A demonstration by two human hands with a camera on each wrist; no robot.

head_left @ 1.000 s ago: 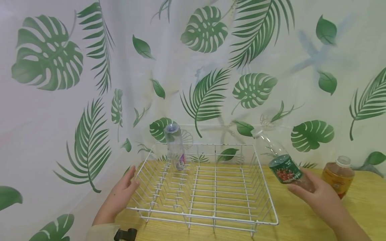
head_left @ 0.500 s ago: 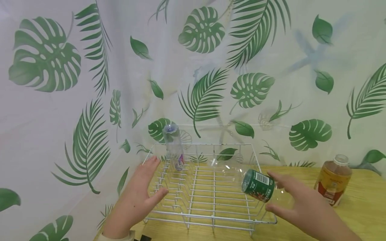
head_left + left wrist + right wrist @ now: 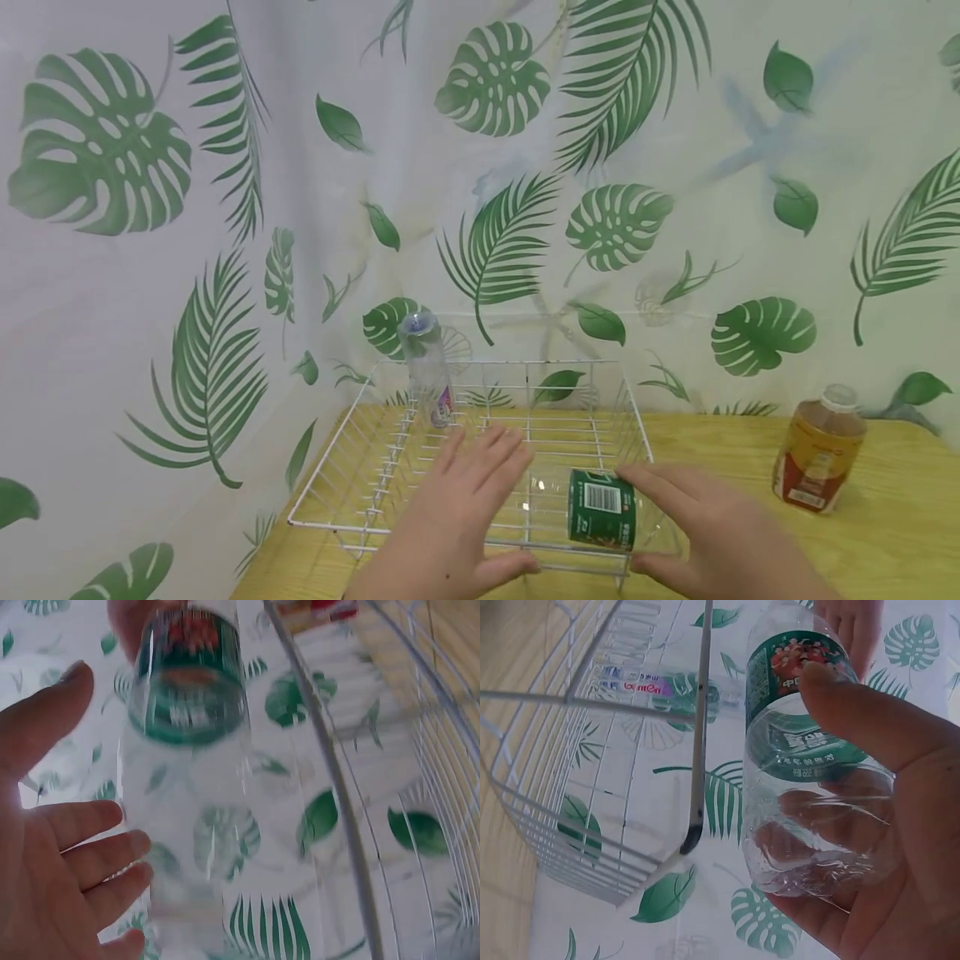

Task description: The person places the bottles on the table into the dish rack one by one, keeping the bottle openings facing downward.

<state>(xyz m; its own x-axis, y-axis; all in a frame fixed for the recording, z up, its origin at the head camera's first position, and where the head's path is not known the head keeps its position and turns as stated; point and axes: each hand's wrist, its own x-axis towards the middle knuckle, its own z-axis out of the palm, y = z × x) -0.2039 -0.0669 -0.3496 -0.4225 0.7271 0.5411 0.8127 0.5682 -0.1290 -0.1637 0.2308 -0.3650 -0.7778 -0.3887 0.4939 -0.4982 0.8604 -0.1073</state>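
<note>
My right hand (image 3: 885, 772) grips the base end of a clear plastic bottle (image 3: 602, 510) with a green label. The bottle lies sideways above the front of a white wire dish rack (image 3: 480, 364), its neck end toward my left hand. My left hand (image 3: 453, 508) is spread beside that end, fingers extended and thumb apart; in the left wrist view its fingertips (image 3: 135, 844) lie along the bottle's edge, and I cannot tell whether they touch. Another clear bottle (image 3: 426, 367) with a purple-and-white label stands, bottom up, at the rack's back left.
A bottle (image 3: 819, 450) with an orange label and brownish contents stands upright on the yellow wooden table (image 3: 712, 442), right of the rack. Behind and to the left hangs a white sheet (image 3: 337, 217) printed with green leaves.
My right hand has brought the green-labelled bottle leftward over the rack and tipped it sideways. My left hand has moved from the rack's left side to the bottle's neck end.
</note>
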